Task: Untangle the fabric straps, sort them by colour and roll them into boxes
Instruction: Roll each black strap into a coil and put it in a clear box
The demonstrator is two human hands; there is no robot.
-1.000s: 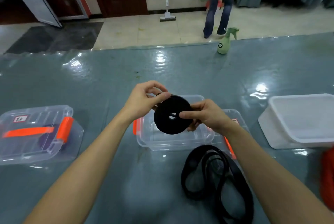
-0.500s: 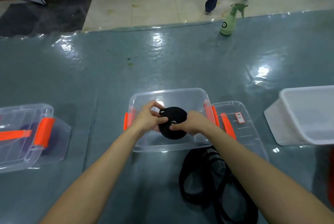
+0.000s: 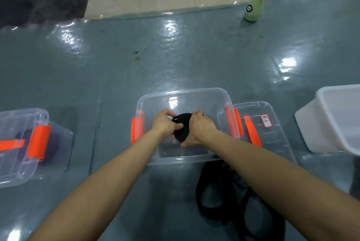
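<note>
Head | L hand (image 3: 165, 124), R hand (image 3: 201, 129) grip 1 black roll (image 3: 184, 132) | 2 clear boxes (image 3: 183, 91) | 1 loose strap (image 3: 213, 194)

Shiny plastics around matt black webbing

The bench (image 3: 194, 56) has a glossy, wrinkled clear film over a grey-blue top. At centre frame the storage box (image 3: 183, 93) is clear, smooth plastic with opaque orange plastic latches (image 3: 137, 129). Its clear lid (image 3: 272, 143), to the right, carries a small paper label (image 3: 266, 120). The black strap roll (image 3: 182, 133) and the loose black strap (image 3: 214, 198) at lower right are matt woven cloth. The tub (image 3: 319, 135) at the right edge is white opaque plastic, and the spray bottle (image 3: 253, 11) at upper right is pale green plastic.
</note>
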